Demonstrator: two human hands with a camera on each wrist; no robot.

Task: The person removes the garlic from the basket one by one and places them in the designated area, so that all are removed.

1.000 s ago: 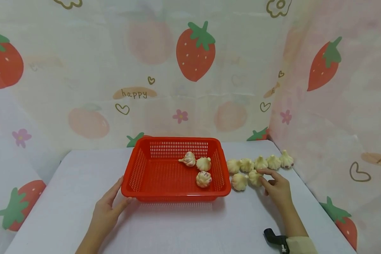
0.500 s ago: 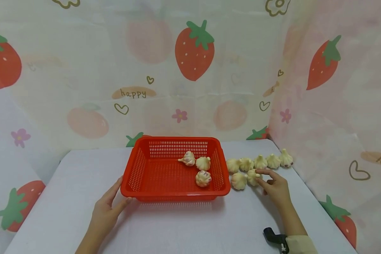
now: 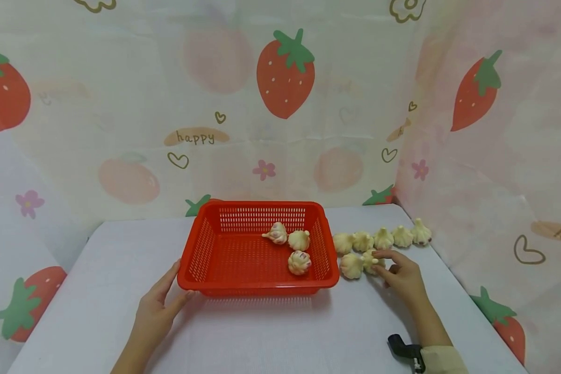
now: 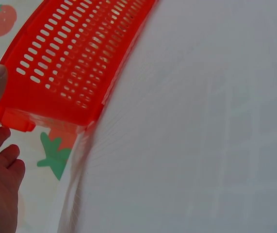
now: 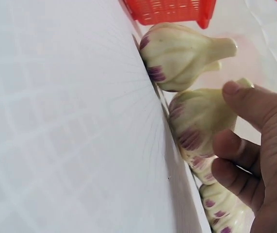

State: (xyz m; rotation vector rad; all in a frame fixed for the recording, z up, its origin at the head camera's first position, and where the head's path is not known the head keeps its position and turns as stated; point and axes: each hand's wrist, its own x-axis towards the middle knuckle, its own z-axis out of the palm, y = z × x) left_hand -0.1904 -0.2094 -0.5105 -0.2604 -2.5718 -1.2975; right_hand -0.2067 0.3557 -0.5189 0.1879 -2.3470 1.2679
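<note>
RH [image 3: 405,278] pinches 1 garlic [image 5: 196,119], LH [image 3: 156,309] grips bskt [image 3: 257,285].

Table [image 3: 262,332]: one. Basket [image 3: 238,259]: one. Garlic bulbs [image 3: 299,263]: ten, three in basket, seven on table. Left hand [image 3: 156,306]: one. Right hand [image 3: 405,276]: one. Black device [image 3: 404,349]: one.

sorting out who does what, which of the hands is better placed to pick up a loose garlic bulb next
Probably the right hand: it pinches a garlic bulb in the nearer row, beside the red basket. The left hand grips the basket's left rim, with the basket between it and the bulb.
</note>
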